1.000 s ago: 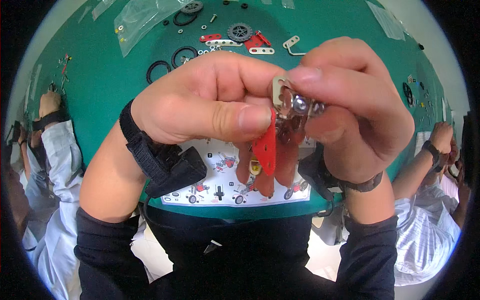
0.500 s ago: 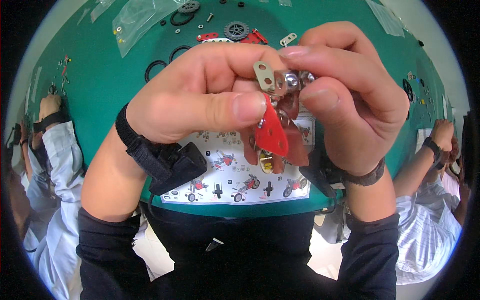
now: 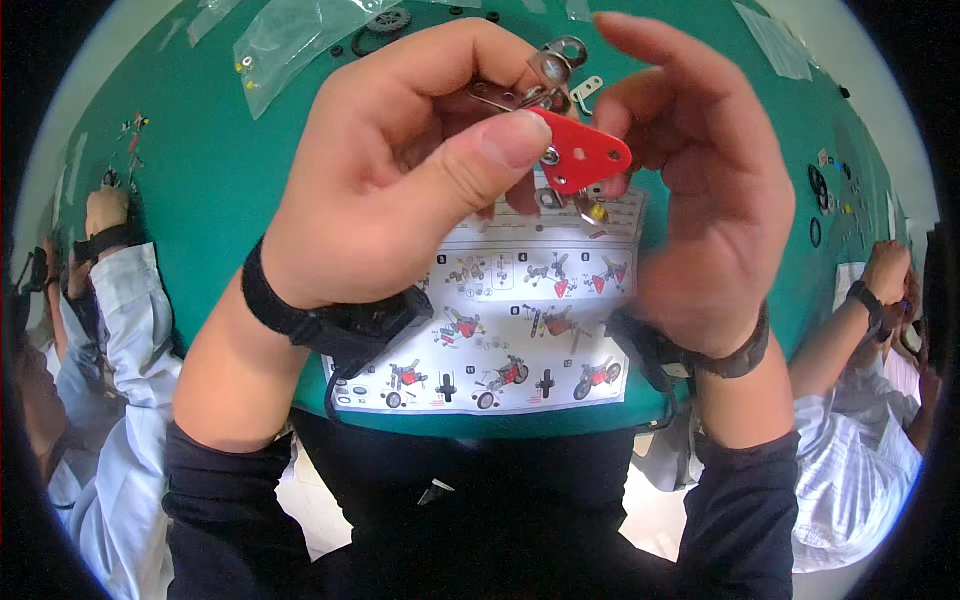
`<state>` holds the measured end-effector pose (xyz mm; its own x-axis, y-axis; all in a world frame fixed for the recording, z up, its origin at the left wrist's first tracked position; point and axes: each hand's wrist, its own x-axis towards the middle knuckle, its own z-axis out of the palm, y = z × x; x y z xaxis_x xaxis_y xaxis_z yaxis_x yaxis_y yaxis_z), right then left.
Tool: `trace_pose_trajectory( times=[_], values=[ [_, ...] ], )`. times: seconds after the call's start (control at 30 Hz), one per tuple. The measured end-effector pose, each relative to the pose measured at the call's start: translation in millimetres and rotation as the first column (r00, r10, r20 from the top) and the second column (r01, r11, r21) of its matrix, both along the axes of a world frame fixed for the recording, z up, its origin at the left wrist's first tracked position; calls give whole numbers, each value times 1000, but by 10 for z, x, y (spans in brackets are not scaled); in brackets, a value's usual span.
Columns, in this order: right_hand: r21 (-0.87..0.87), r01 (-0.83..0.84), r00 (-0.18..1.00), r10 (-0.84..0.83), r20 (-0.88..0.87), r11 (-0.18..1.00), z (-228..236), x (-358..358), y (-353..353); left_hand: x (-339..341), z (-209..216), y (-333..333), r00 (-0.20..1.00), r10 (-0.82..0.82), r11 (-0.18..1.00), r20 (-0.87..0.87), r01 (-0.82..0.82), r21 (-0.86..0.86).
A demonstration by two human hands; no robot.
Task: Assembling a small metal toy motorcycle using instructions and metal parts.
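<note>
Both hands have risen toward the far edge of the table since the earlier frames, and the red plate (image 3: 583, 152) they hold now lies flat and pointing right instead of hanging down. At the left edge of the green table (image 3: 200, 170) a neighbour's hand (image 3: 103, 212) rests, and a clear plastic bag (image 3: 290, 35) lies near the far left corner. Next comes the left hand (image 3: 400, 170), its thumb and fingers closed on the small metal assembly: the thumb tip presses on the left end of the red plate beside a screw, while the fingers behind hold a silver bracket (image 3: 553, 65) that sticks up above. Below the hands a printed instruction sheet (image 3: 500, 340) with little vehicle drawings lies at the near edge of the table. The right hand (image 3: 700, 200) cups the plate from the right, fingers curled and loosely spread, the fingertips touching its far side. Black rubber rings (image 3: 818, 195) lie toward the right edge, where another neighbour's hand (image 3: 885, 268) rests
</note>
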<state>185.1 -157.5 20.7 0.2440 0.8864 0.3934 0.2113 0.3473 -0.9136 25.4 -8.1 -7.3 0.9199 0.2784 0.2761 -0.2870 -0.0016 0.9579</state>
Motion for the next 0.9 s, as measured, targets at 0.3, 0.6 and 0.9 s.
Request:
trace_pose_trajectory(
  times=[0.3, 0.6, 0.9],
  values=[
    [148, 115, 735, -184, 652, 982, 8, -43, 18, 48, 157, -45, 933, 78, 903, 353, -215, 371],
    [280, 51, 622, -250, 742, 959, 25, 35, -20, -3, 360, 15, 945, 117, 639, 306, -308, 705],
    [279, -13, 494, -237, 836, 960, 136, 81, -11, -33, 191, 231, 918, 16, 478, 396, -355, 804]
  ],
)
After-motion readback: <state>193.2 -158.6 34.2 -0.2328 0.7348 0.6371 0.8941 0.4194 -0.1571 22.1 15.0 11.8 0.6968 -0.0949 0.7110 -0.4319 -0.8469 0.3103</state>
